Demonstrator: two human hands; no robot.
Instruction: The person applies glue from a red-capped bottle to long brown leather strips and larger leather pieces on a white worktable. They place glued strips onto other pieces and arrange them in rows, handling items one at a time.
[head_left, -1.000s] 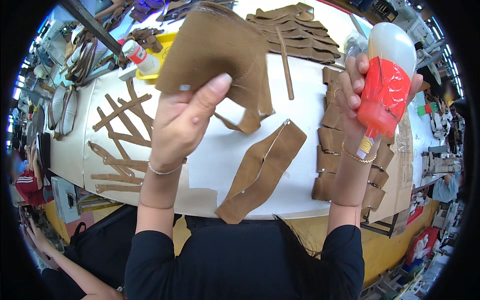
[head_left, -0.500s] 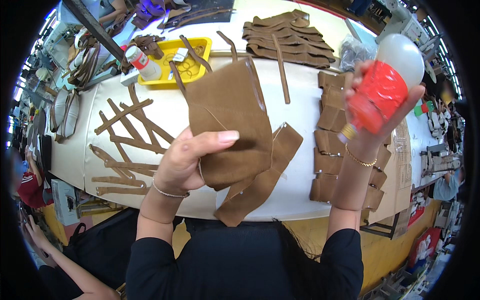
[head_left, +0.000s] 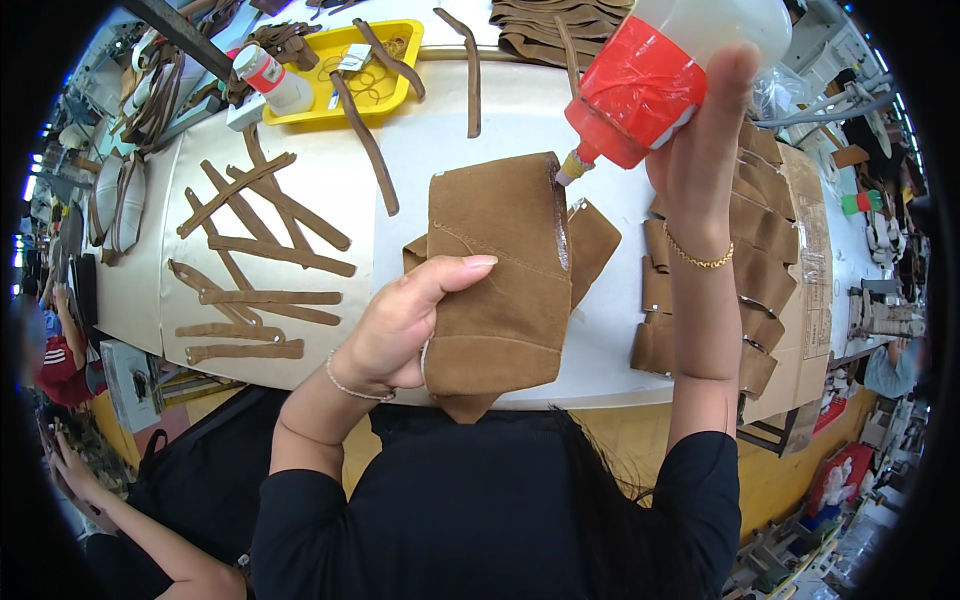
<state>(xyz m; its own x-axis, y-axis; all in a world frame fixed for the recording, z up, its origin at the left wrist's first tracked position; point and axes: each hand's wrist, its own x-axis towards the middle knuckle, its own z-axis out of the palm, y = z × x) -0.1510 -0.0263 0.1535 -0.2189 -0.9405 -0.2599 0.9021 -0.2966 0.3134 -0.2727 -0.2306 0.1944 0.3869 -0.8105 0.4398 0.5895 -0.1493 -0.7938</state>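
My left hand [head_left: 395, 325] is closed around a brown suede-like piece [head_left: 500, 325], thumb flat on its face. A seam crosses this piece, and a shiny wet-looking line runs down its upper right edge. My right hand [head_left: 705, 150] grips a squeeze bottle [head_left: 640, 85] with a red wrapping and a cloudy body, tilted nozzle-down. Its yellowish tip meets or nearly meets the piece's upper right corner; I cannot tell if they touch. Behind the held piece, another brown piece [head_left: 598, 245] shows partly, much of it hidden.
Several narrow brown strips [head_left: 280, 255] lie crossed on the left of the table. A yellow tray [head_left: 412, 75] with rubber bands stands beyond, beside a white bottle [head_left: 285, 90]. Overlapping brown pieces [head_left: 765, 200] rest on cardboard [head_left: 808, 210] at right. Someone's arm [head_left: 150, 535] shows lower left.
The squeeze bottle has swung left and tipped down to the piece's upper right edge. The held piece has shifted slightly right and down, turned more upright. The view has shifted a little.
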